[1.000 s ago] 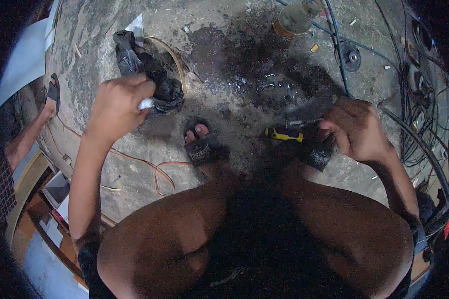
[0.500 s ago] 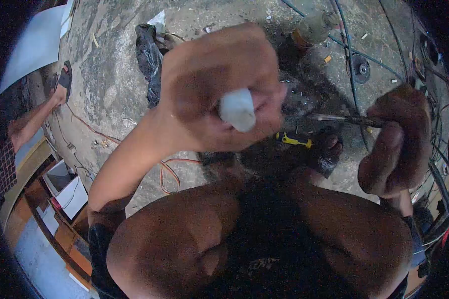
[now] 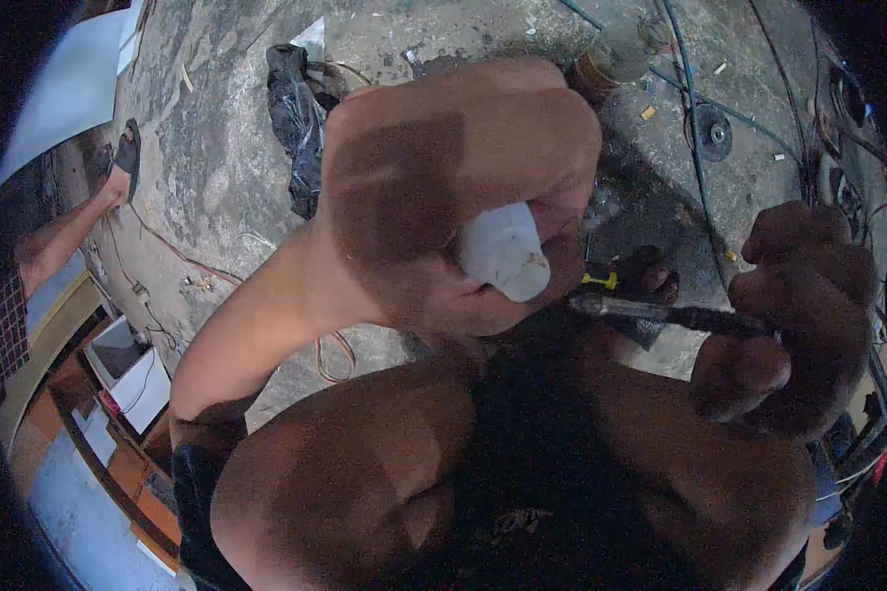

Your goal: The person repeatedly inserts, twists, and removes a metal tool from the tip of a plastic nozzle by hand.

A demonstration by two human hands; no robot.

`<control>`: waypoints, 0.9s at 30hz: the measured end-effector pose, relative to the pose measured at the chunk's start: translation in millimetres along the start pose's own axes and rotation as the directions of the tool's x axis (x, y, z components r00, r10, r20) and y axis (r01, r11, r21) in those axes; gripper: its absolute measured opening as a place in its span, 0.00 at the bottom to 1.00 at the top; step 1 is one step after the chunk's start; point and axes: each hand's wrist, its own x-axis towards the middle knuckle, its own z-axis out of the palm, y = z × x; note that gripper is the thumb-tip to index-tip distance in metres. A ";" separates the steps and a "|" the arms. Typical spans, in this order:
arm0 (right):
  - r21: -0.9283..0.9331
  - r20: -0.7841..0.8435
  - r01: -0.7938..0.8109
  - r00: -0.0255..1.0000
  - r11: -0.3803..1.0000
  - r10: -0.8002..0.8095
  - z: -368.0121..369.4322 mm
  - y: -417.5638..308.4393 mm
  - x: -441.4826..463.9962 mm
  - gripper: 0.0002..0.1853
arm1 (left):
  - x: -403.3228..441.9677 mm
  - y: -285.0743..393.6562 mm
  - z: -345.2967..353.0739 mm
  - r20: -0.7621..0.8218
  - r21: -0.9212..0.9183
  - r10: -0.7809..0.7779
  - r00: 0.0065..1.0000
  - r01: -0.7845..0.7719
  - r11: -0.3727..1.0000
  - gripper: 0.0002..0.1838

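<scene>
My left hand (image 3: 404,187) is closed in a fist round a white, rounded plastic-looking piece (image 3: 505,251), whose blunt end sticks out toward me with small brownish marks on it. To the right, my right hand (image 3: 808,325) pinches a slim rod-like tool (image 3: 675,315) with a pale metallic front part and a dark rear part. Its tip points left and lies just right of and below the white piece; whether they touch I cannot tell. Below the left fist, a yellow-and-black tool (image 3: 601,282) on the floor is mostly hidden.
A crumpled black plastic bag (image 3: 296,118) lies on the stained concrete floor. A clear bottle (image 3: 611,64) stands near blue hoses (image 3: 695,148) and a dark disc (image 3: 715,135). At left are another person's sandalled foot (image 3: 125,158) and a wooden frame (image 3: 59,404).
My left hand has shifted slightly right and down with the white piece. My right hand has come lower, and the rod-like tool's tip has moved left and down, closer to the piece.
</scene>
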 end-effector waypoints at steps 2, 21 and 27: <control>-0.001 0.007 -0.003 1.000 1.000 0.003 -1.6 -2.1 -1.5 0.18 | 0.2 0.7 -0.5 0.013 -0.001 -0.005 1.000 0.005 1.000 0.15; -0.032 0.079 -0.026 0.996 0.999 0.028 -21.8 -28.6 -15.3 0.15 | 1.7 5.8 3.0 0.047 -0.003 -0.021 0.999 0.021 1.000 0.14; -0.031 0.095 -0.033 0.995 0.999 0.036 -19.9 -33.4 -15.9 0.14 | 2.5 6.3 3.7 0.043 0.002 -0.024 0.999 0.023 1.000 0.15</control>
